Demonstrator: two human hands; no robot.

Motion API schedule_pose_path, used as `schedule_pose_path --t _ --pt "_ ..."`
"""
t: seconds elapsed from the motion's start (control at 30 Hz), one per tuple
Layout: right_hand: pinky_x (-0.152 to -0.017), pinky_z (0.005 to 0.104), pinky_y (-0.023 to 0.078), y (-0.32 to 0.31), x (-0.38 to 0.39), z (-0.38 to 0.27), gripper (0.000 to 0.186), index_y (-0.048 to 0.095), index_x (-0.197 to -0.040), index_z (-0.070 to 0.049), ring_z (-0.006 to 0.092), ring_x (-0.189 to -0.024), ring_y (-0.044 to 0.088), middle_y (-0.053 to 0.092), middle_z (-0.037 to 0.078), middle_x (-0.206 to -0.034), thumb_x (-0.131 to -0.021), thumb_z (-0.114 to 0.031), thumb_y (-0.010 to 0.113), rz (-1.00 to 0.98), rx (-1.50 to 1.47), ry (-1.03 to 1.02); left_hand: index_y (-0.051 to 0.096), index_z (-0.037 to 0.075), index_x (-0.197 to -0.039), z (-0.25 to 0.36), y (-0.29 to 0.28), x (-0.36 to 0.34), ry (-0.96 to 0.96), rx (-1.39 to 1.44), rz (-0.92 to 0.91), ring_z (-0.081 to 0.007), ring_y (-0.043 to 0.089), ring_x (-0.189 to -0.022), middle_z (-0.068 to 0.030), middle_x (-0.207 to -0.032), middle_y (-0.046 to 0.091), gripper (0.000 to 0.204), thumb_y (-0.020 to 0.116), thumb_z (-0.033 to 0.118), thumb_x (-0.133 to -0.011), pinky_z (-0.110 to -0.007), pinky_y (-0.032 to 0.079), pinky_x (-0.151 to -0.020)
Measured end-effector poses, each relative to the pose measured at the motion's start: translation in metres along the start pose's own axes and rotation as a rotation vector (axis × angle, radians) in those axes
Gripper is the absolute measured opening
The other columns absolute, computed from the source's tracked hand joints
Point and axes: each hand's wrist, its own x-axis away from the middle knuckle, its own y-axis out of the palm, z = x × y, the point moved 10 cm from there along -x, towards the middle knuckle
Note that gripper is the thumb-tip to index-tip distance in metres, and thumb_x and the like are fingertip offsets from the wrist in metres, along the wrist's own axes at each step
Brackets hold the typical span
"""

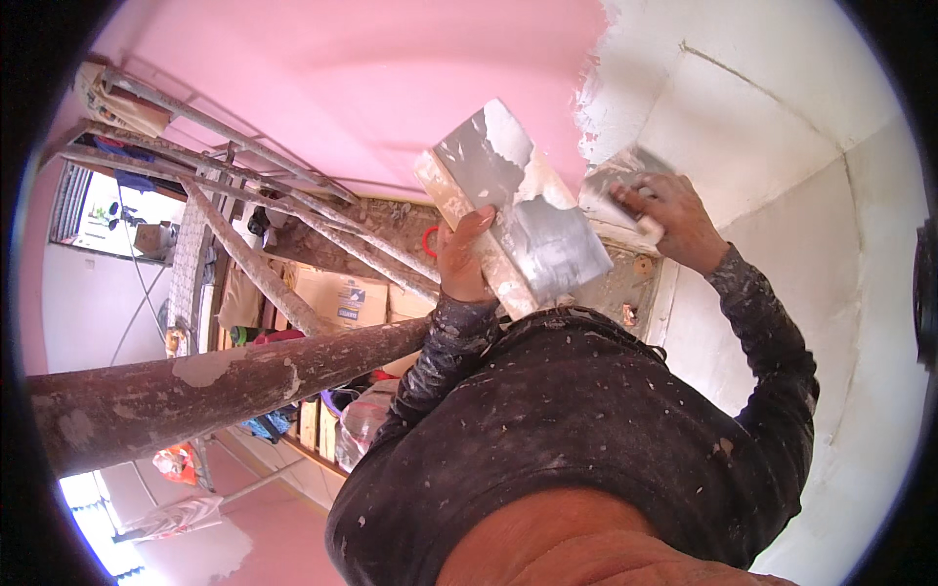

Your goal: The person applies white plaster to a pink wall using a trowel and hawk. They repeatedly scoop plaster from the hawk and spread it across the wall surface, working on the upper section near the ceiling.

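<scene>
My left hand (465, 256) is wrapped round the pale wooden back edge of a wide putty blade (559, 252). Its broad metal face carries patches of white putty and tilts up toward the wall. To the right, my right hand (681, 220) grips a second metal scraper (608, 180), its fingers spread over the back of the blade. This scraper is slightly blurred and sits close to the wall, beside the ragged edge between pink paint (391, 88) and white coating (752, 107). Whether its blade touches the wall I cannot tell.
A thick, paint-spattered pole (225, 391) crosses at the left, near my left forearm. Metal scaffold tubes (254, 254) run behind it. Lower down are cardboard boxes (337, 296) and a plastic-wrapped bundle (363, 425). A window opening (122, 215) lies at the far left.
</scene>
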Motion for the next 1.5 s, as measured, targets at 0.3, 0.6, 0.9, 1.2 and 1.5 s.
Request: schedule_pose_path --t 0.3,0.6,0.9,1.2,1.5 --pt "-0.080 0.0397 0.041 -0.028 -0.024 -0.055 0.059 0.053 -0.135 -0.024 0.0296 -0.094 0.054 0.057 0.013 -0.107 -0.078 -0.020 0.070 0.076 0.028 -0.029 0.055 -0.006 -0.116 0.043 0.069 -0.002 0.200 -0.489 -0.076 -0.0119 0.058 -0.087 -0.0079 -0.099 0.065 0.031 0.059 0.005 -0.088 -0.025 0.047 -0.077" --pt "-0.092 0.0391 0.045 0.120 0.053 0.060 0.045 0.058 -0.126 -0.009 0.0272 -0.104 0.058 0.061 0.010 -0.114 -0.081 -0.010 0.068 0.155 -0.975 0.584 0.035 -0.009 -0.136 0.094 0.078 0.019 0.725 -0.330 0.045 -0.0224 0.054 -0.110 -0.0199 -0.123 0.054 0.060 0.064 -0.002 -0.084 -0.034 0.046 -0.092" --pt "-0.078 0.0366 0.050 0.367 0.133 0.155 0.053 0.056 -0.122 -0.001 0.0253 -0.084 0.064 0.065 0.016 -0.084 -0.085 -0.038 0.064 0.462 -1.096 1.397 0.040 -0.006 -0.134 0.052 0.021 0.021 0.294 -0.621 0.247 -0.0250 0.054 -0.110 -0.0184 -0.128 0.051 0.055 0.061 0.009 -0.086 -0.038 0.048 -0.091" --pt "-0.096 0.0441 0.043 0.415 0.108 0.200 0.059 0.035 -0.138 0.007 0.0417 -0.115 0.050 0.049 0.029 -0.124 -0.091 -0.024 0.052 0.655 -0.529 1.674 0.045 -0.012 -0.123 0.045 -0.001 0.031 0.230 -0.879 0.318 -0.0258 0.056 -0.104 -0.0210 -0.119 0.052 0.046 0.055 0.017 -0.088 -0.036 0.050 -0.087" --pt "-0.099 0.0497 0.039 0.429 0.070 0.218 0.064 0.031 -0.141 0.004 0.0450 -0.118 0.043 0.040 0.026 -0.134 -0.088 -0.020 0.058 0.815 -0.533 1.871 0.046 -0.008 -0.125 0.044 -0.029 0.034 0.146 -0.779 0.470 -0.0243 0.055 -0.103 -0.0166 -0.118 0.055 0.049 0.058 0.013 -0.083 -0.037 0.047 -0.089"
